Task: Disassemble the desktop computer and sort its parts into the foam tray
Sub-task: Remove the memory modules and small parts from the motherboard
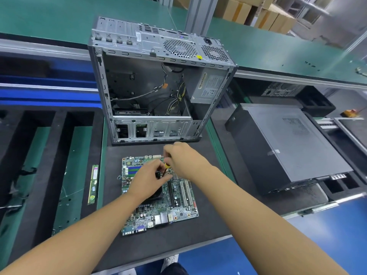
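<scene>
**Screwdriver steadied on the motherboard**

The screwdriver (167,166) handle is gripped by the curled fingers (168,151) of the right hand (178,157). Its shaft is pinched by the left hand (148,181) — likely to guide the tip. The motherboard (178,211) is laid flat on the surface (188,241) before the opened case (151,86) — within easy reach.

Bright even overhead light, soft shadows; wide-angle bending at edges; hands (174,155) slightly motion-blurred, far corners soft

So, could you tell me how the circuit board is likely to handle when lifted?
The circuit board looks thin and flat, so probably stiff yet fragile. Its many raised parts suggest gripping by the edges. Lying flat, it should not roll.
</scene>
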`<act>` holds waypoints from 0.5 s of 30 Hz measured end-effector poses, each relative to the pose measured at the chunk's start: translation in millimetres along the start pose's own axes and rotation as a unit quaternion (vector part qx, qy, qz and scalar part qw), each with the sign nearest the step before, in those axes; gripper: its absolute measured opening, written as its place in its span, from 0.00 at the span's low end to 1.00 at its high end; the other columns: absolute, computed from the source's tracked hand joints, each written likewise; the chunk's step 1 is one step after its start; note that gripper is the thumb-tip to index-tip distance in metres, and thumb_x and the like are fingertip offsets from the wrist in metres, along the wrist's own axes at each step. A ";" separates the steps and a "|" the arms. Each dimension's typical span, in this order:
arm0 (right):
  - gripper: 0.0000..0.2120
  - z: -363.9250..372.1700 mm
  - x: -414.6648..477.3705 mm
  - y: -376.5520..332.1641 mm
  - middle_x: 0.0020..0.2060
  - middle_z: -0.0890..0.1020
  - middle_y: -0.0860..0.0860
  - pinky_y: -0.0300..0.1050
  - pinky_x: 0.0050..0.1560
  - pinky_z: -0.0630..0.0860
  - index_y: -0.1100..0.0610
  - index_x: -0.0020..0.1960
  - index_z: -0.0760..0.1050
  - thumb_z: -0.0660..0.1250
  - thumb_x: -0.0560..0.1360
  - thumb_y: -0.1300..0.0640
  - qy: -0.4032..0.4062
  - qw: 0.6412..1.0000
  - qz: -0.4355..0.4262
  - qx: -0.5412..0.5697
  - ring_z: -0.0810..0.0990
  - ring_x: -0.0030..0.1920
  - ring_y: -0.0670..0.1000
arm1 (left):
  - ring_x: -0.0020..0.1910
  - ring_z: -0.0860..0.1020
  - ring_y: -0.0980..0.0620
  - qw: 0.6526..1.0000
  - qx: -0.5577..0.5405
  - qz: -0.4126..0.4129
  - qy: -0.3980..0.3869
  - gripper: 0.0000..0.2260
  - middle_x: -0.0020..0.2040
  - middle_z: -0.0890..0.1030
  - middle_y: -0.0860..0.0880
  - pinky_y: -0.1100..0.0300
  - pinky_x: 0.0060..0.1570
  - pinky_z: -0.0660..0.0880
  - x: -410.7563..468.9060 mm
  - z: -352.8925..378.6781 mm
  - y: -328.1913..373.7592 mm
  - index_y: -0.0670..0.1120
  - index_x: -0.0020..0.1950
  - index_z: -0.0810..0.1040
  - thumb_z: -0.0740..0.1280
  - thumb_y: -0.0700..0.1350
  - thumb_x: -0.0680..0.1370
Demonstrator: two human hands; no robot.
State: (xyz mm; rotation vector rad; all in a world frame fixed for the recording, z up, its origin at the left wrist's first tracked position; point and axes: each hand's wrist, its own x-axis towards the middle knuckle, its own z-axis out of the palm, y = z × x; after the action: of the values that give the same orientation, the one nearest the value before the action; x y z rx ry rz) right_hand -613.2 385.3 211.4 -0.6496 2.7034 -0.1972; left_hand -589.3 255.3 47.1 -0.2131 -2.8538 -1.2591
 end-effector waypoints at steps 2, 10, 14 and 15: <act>0.06 -5.6 -2.5 8.1 0.54 0.77 0.57 0.53 0.51 0.77 0.59 0.57 0.73 0.61 0.81 0.60 0.045 0.999 0.013 0.028 0.78 0.50 0.58 | 0.53 0.73 0.58 0.997 0.073 0.021 -0.034 0.19 0.53 0.75 0.60 0.58 0.54 0.73 -3.8 1.1 -2.4 0.55 0.57 0.73 0.66 0.64 0.73; 0.08 -8.9 -18.2 72.6 0.45 0.81 0.56 0.46 0.40 0.76 0.55 0.45 0.69 0.68 0.75 0.56 0.107 0.950 0.210 0.204 0.81 0.45 0.57 | 0.54 0.74 0.54 0.974 0.202 -0.069 -0.078 0.09 0.51 0.71 0.57 0.53 0.59 0.69 0.4 10.2 16.2 0.53 0.55 0.75 0.66 0.52 0.76; 0.12 17.9 -15.6 97.4 0.44 0.80 0.51 0.40 0.29 0.70 0.53 0.42 0.67 0.70 0.75 0.53 0.086 0.927 0.241 0.274 0.85 0.39 0.49 | 0.48 0.77 0.52 0.970 0.199 -0.111 -0.081 0.03 0.51 0.76 0.52 0.52 0.57 0.74 9.0 7.9 30.3 0.49 0.50 0.78 0.68 0.45 0.76; 0.12 24.1 -14.8 103.0 0.43 0.79 0.50 0.38 0.26 0.67 0.53 0.42 0.67 0.70 0.75 0.52 0.088 0.919 0.246 0.296 0.85 0.33 0.46 | 0.47 0.77 0.51 0.969 0.201 -0.113 -0.085 0.03 0.51 0.76 0.51 0.52 0.55 0.76 9.6 6.5 31.8 0.48 0.49 0.78 0.69 0.45 0.76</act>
State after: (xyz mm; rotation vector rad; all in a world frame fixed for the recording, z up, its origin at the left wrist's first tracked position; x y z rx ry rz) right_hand -634.6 482.0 171.5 0.2348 2.6493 -0.9230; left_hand -594.4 282.4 66.7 0.0140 -3.2770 -0.6794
